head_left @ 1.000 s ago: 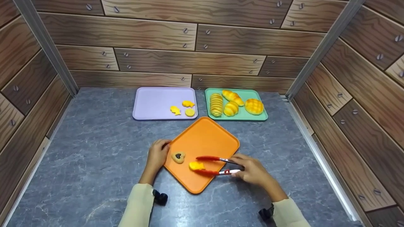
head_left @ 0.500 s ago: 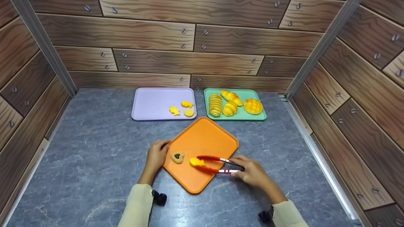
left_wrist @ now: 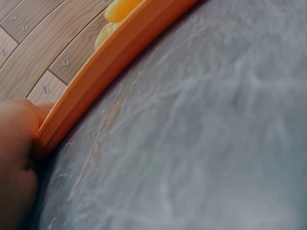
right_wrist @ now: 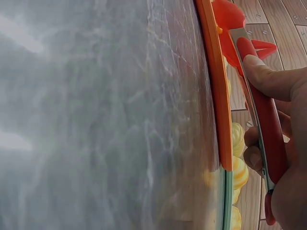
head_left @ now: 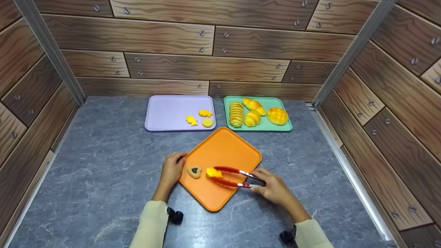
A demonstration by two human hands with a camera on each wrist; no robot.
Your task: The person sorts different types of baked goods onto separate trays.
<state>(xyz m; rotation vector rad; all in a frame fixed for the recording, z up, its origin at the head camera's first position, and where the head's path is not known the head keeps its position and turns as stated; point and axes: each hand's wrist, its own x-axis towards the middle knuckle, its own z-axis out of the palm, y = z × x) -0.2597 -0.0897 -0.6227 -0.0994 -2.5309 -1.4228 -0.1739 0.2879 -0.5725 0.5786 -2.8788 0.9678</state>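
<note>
In the head view, my left hand (head_left: 173, 168) grips the left corner of an orange tray (head_left: 224, 148), which is turned cornerwise. My right hand (head_left: 274, 186) holds red-tipped tongs (head_left: 229, 184) by their handles, over the tray's right side. The tongs' arms are spread, their tips at the tail end of a yellow fish-shaped cracker (head_left: 212, 173); whether both tips touch it is unclear. Left of it lies a heart-shaped cookie (head_left: 194, 172) with a dark centre. The right wrist view shows my thumb and fingers around the red tong handle (right_wrist: 268, 139); the tray rim partly hides the tips.
Behind stands a lilac tray (head_left: 168, 112) with two yellow fish crackers (head_left: 191, 120) and a round yellow cookie (head_left: 207, 122). To its right is a green tray (head_left: 272, 127) with several bread rolls (head_left: 252, 118). Wood-patterned walls (head_left: 165, 41) enclose the grey table (head_left: 103, 165).
The fish cracker on the orange tray has shifted slightly away from me, and the tongs have moved the same way. The left hand and the trays have stayed put.
</note>
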